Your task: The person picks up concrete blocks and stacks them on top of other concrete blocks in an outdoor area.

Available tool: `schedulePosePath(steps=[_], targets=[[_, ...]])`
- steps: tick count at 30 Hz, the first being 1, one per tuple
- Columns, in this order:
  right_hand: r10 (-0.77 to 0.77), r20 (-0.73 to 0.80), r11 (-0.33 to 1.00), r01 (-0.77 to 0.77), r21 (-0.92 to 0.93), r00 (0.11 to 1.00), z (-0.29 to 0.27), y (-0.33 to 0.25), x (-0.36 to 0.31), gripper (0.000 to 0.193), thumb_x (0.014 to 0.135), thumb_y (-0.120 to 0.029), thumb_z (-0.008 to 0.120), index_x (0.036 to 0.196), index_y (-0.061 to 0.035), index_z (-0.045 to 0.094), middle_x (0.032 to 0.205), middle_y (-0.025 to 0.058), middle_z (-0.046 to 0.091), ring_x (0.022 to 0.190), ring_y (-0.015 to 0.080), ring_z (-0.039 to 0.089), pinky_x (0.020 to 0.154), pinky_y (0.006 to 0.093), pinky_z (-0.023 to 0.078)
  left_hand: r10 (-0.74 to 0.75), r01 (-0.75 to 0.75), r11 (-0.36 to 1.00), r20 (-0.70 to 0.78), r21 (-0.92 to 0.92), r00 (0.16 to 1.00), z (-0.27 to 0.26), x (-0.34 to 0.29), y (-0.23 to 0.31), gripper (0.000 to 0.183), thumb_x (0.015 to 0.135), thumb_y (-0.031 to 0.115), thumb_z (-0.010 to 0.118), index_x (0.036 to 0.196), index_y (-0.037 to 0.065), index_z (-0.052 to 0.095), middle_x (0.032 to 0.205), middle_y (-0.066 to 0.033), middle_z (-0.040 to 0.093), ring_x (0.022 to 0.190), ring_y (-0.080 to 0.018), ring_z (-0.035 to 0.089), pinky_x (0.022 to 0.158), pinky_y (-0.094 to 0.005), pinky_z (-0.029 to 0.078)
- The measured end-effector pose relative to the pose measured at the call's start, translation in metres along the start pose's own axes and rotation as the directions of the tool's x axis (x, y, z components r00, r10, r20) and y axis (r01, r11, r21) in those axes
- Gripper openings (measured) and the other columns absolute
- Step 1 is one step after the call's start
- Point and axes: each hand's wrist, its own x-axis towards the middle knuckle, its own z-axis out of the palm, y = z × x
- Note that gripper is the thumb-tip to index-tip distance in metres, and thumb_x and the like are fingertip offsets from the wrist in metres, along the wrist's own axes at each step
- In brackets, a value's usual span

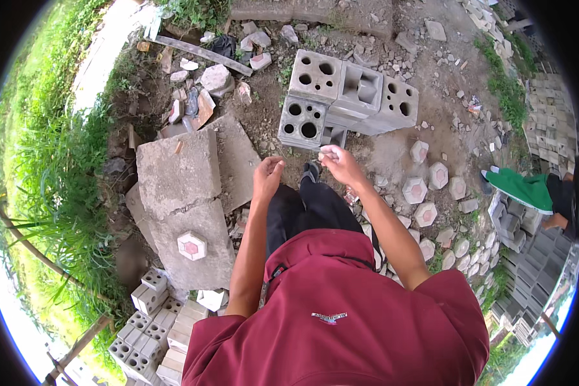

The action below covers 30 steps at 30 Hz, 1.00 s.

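Stood over a cluster of grey hollow concrete blocks point(347, 96) on bare dirt; round holes and one square cavity looked empty, though deep insides lay in shadow. Left hand point(267, 177) hung loosely curled, holding nothing visible. Right hand point(341, 164) pinched fingertips together just beside the nearest block; too small to tell whether anything sat between them. Hexagonal pavers point(424, 190) scattered right. Another person's green sleeve point(524, 190) cut off at the rim.
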Motion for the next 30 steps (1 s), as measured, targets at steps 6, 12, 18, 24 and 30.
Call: schedulePosePath(steps=[6,12,18,24,30], targets=[[0.155,-0.206,0.961,-0.195,-0.195,0.966,0.002,0.064,0.109,0.051,0.084,-0.03,0.07,0.12,0.0028,0.056,0.087,0.012,0.07,0.082,0.022,0.068,0.075,0.0348,0.052,-0.08,0.052,0.962,0.096,0.269,0.992,0.036,0.13,-0.037,0.037,0.083,0.022,0.067,0.11,-0.002,0.064,0.104,-0.0191,0.068,0.102,-0.0286,0.065,0.088,-0.0384,0.05],[0.406,-0.275,0.902,-0.431,-0.034,0.872,0.041,0.192,0.198,0.079,0.078,-0.044,0.073,0.132,0.0057,0.043,0.107,0.0202,0.066,0.1,0.0309,0.064,0.089,0.0395,0.049,-0.179,0.197,0.754,-0.093,0.626,0.979,0.049,0.278,-0.169,0.071,0.076,0.025,0.07,0.136,-0.001,0.041,0.134,-0.0275,0.046,0.124,-0.0395,0.048,0.103,-0.0428,0.04],[0.463,-0.229,0.887,-0.447,0.119,0.857,0.055,0.277,0.22,0.101,0.074,-0.054,0.075,0.14,0.0092,0.031,0.135,0.0313,0.047,0.127,0.0361,0.048,0.104,0.0397,0.038,-0.239,0.205,0.808,-0.012,0.553,0.971,0.051,0.31,-0.238,0.078,0.075,0.029,0.072,0.138,-0.004,0.039,0.135,-0.0282,0.048,0.123,-0.0375,0.05,0.102,-0.0399,0.041],[0.426,-0.325,0.905,-0.391,0.169,0.844,0.069,0.266,0.238,0.08,0.076,-0.046,0.076,0.131,0.0025,0.045,0.12,0.0216,0.062,0.113,0.032,0.06,0.096,0.0395,0.045,-0.243,0.219,0.873,-0.002,0.435,0.97,0.055,0.319,-0.262,0.073,0.072,0.024,0.071,0.136,0.001,0.045,0.119,-0.0249,0.062,0.113,-0.0358,0.059,0.097,-0.0392,0.045],[0.511,-0.305,0.838,-0.545,-0.032,0.804,0.067,0.255,0.25,0.068,0.076,-0.034,0.074,0.131,-0.0032,0.048,0.118,0.0228,0.063,0.111,0.0379,0.059,0.095,0.0412,0.046,-0.244,0.218,0.828,-0.018,0.516,0.97,0.063,0.327,-0.243,0.059,0.073,0.014,0.065,0.129,0.003,0.053,0.114,-0.0196,0.065,0.11,-0.0299,0.061,0.094,-0.0368,0.045]])
